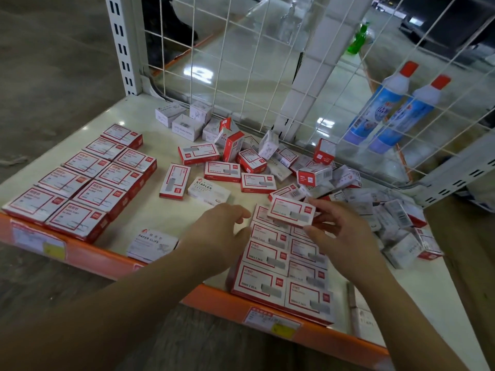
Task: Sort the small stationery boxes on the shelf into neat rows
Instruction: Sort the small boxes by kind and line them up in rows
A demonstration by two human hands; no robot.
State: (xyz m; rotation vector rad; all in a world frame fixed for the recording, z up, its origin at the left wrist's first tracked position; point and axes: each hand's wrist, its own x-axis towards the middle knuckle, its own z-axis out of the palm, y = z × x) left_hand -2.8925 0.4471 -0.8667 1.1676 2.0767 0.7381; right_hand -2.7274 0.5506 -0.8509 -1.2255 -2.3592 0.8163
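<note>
My right hand pinches a red-and-white staple box by its right end and holds it flat just above the far end of two neat rows of the same boxes at the shelf's front. My left hand hovers beside those rows on their left, fingers loosely bent, holding nothing. A second tidy block of larger red-and-white boxes lies at the front left. Loose boxes are scattered over the shelf's middle, and a jumbled heap lies at the right.
The white shelf has an orange front edge with price labels. A wire grid back panel closes the rear. Several white boxes stand at the back. A white paper-clip box lies near the front edge. Two blue bottles stand behind the grid.
</note>
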